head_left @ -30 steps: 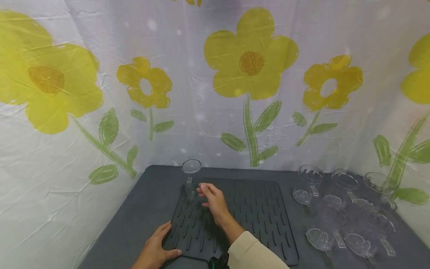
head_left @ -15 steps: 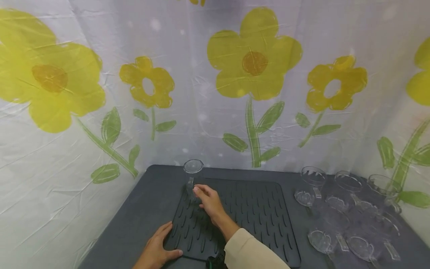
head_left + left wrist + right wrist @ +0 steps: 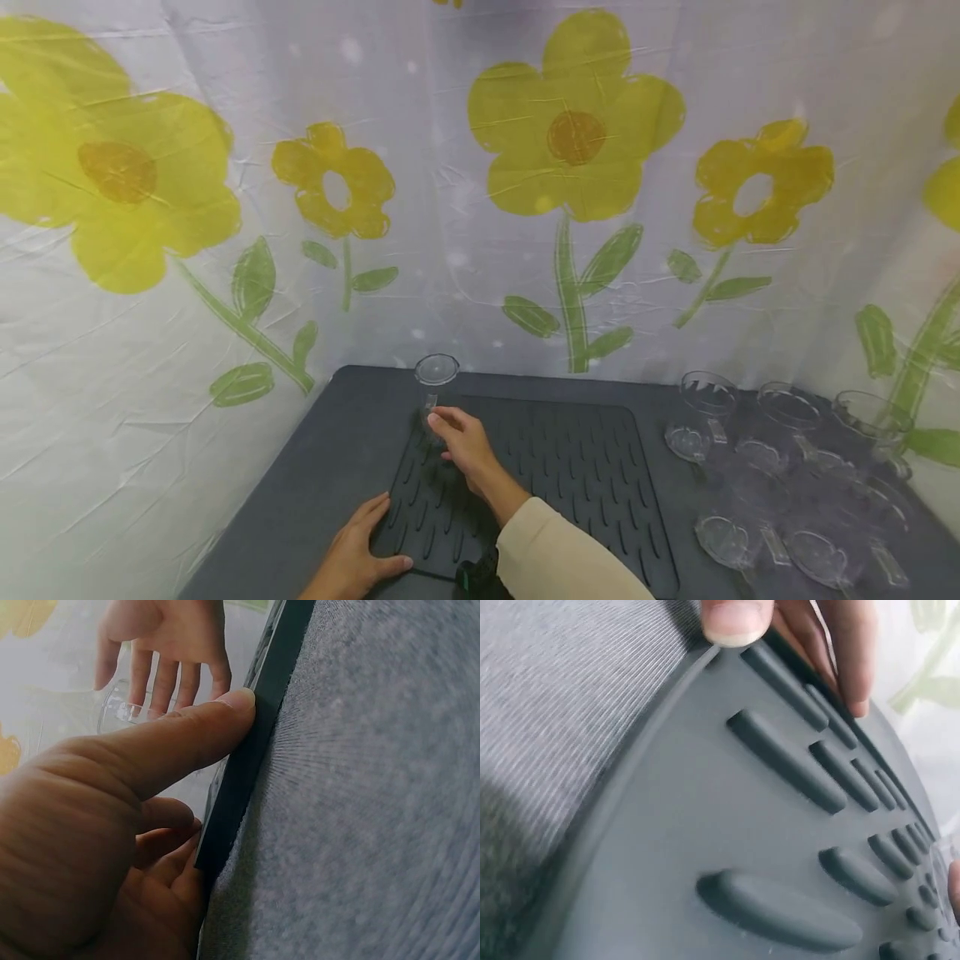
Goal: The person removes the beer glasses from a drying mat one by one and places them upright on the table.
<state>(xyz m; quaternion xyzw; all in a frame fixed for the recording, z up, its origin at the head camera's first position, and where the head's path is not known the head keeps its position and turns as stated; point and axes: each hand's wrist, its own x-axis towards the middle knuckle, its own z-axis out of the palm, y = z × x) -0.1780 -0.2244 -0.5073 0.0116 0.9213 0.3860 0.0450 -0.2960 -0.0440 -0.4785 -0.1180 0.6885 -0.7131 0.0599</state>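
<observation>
A clear glass mug (image 3: 437, 370) stands at the far left corner of the dark ribbed drying mat (image 3: 555, 467), its handle (image 3: 431, 402) towards me. My right hand (image 3: 468, 446) is at the mug, thumb and index fingertips by the handle; in the left wrist view its fingers (image 3: 163, 681) look mostly straight. Whether the fingertips press on the glass is hidden. My left hand (image 3: 352, 546) rests at the mat's near left corner. Its thumb (image 3: 195, 739) lies straight on the front edge, and the other fingers lie along the left edge.
Several clear glass mugs (image 3: 727, 537) stand close together on the right of the grey table (image 3: 300, 475). They overlap in view. A white curtain (image 3: 450, 275) with yellow flowers hangs directly behind the table and along its left side.
My right hand has moved left to the mug's handle and covers more of the mug. My left hand stays at the mat's corner. The head view has shifted slightly.
</observation>
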